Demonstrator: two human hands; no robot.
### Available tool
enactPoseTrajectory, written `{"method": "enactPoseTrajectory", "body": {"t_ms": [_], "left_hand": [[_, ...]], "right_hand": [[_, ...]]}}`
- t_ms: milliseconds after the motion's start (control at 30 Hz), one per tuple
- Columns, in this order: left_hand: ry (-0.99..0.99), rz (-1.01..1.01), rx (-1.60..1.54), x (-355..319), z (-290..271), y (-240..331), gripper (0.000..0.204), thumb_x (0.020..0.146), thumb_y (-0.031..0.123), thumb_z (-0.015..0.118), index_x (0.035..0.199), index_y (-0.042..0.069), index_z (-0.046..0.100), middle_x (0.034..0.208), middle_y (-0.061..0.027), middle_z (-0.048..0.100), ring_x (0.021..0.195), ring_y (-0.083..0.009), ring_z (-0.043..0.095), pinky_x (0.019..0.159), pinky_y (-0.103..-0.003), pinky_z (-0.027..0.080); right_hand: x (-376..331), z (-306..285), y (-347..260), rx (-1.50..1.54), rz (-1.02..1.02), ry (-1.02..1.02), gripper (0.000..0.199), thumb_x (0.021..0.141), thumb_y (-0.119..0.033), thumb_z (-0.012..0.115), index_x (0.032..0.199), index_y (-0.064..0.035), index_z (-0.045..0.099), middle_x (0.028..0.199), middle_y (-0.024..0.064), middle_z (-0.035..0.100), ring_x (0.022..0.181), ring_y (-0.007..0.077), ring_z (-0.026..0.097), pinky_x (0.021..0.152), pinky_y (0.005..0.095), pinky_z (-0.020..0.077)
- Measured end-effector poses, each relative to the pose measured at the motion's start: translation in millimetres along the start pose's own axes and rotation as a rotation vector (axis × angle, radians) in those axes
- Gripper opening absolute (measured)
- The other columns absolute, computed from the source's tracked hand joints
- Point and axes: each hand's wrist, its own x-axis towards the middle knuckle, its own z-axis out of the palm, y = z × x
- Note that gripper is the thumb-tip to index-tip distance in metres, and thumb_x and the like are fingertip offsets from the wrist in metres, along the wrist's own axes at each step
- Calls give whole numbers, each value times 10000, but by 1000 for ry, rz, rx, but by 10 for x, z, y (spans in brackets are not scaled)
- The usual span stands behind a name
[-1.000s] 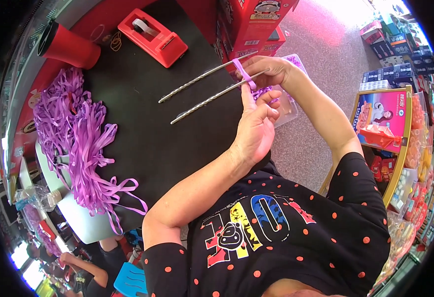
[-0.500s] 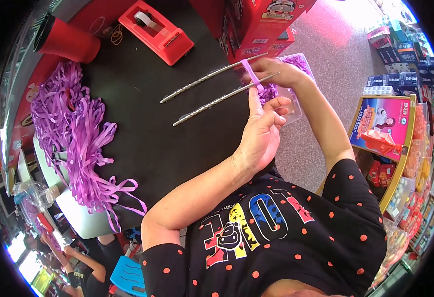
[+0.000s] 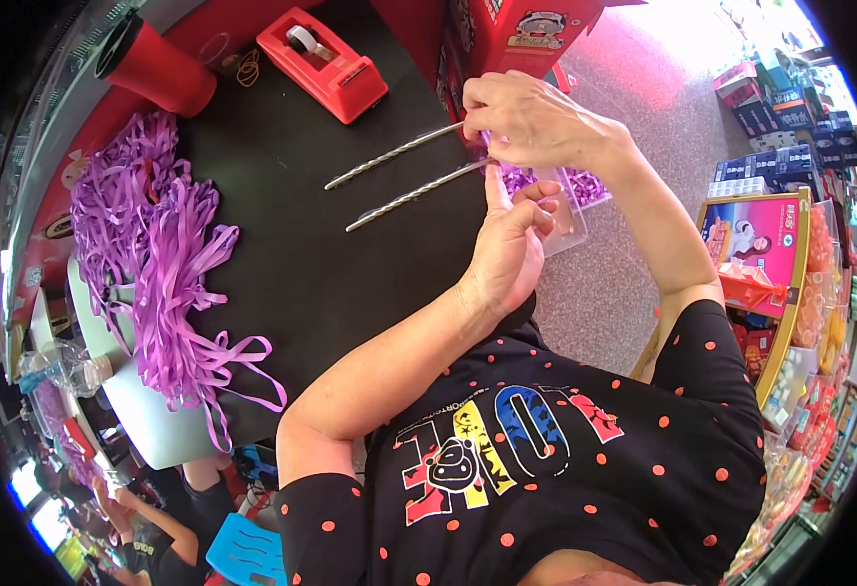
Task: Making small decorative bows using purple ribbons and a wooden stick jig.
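Two thin twisted metal rods, an upper rod (image 3: 389, 156) and a lower rod (image 3: 409, 202), lie side by side above the black tabletop. At their right ends my right hand (image 3: 541, 122) is closed over a purple ribbon (image 3: 485, 138), its fingers bent and covering the rod tips. Just below, my left hand (image 3: 509, 239) has its index finger stretched up to the lower rod's end, beside the ribbon; the other fingers curl loosely and hold nothing visible. Beneath my hands, a clear plastic container (image 3: 567, 232) holds curled purple ribbon pieces (image 3: 518, 181).
A big heap of purple ribbon (image 3: 160, 273) lies on the table's left side. Behind are a red tape dispenser (image 3: 335, 83), a red cup-shaped container (image 3: 165, 73) and red boxes (image 3: 516, 44). At lower left stand a blue stool (image 3: 248, 552) and another person.
My right hand has come from behind the rods up over their right ends, now covering the tips and most of the ribbon loop. My left hand has barely moved; the view has shifted slightly.
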Motion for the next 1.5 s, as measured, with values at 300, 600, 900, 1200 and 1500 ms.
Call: {"method": "enactPoseTrajectory", "body": {"t_ms": [300,600,900,1200,1500], "left_hand": [[3,-8,12,-9,2,12,1013,709,-33,486,1477,182,-139,1108,-73,515,955,-146,442,881,-296,337],[-2,-6,-8,11,18,-15,1001,723,-41,481,1477,195,-134,1081,-58,531,926,-135,454,855,-300,350],[2,45,6,-2,-6,1,911,741,-57,475,1469,256,24,1084,-67,531,880,-149,496,815,-315,400],[79,-30,87,-475,332,298,602,810,26,478,1386,102,323,1064,-77,557,883,-170,561,802,-319,459],[376,587,1341,-2147,-375,1593,263,872,21,534,1116,28,632,967,-45,634,919,-112,584,813,-248,455]], "right_hand": [[196,-72,199,45,-15,-375,151,693,-63,601,820,-73,682,884,68,542,918,240,554,804,358,451],[-293,-39,506,309,-113,-127,275,770,-15,656,1010,-138,709,984,43,543,958,204,546,850,319,463],[-238,97,282,126,116,295,278,868,-186,639,1120,-68,642,1058,68,624,1018,170,578,875,289,476],[69,211,384,840,489,-273,260,812,-109,680,1037,12,632,732,-28,598,588,22,515,474,181,382],[119,162,502,939,570,-364,223,791,-101,689,980,1,631,764,-14,612,615,45,548,545,197,424]]}}
